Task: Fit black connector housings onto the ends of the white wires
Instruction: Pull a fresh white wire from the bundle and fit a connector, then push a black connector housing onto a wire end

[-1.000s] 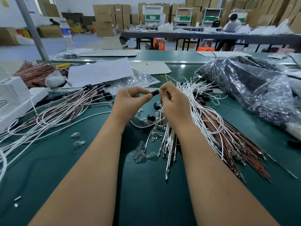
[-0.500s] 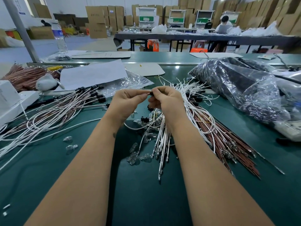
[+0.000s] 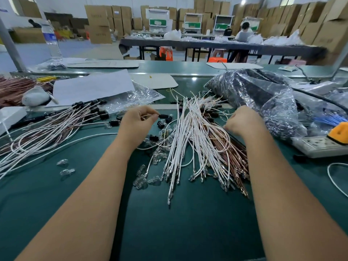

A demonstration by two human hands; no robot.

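The left hand [image 3: 138, 120] pinches a wire tipped with a black connector housing [image 3: 163, 116]. The right hand [image 3: 243, 120], fingers curled, rests among the white wires [image 3: 190, 132] on the green table [image 3: 188, 223]; its grasp cannot be determined.

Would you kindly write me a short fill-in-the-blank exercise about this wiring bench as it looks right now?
1. The left hand pinches a wire tipped with a ____ connector housing.
2. The right hand reaches into the bundle of white wires lying on the ____ table.
3. The power strip lies to the ____ of the right hand.

Missing words: black; green; right
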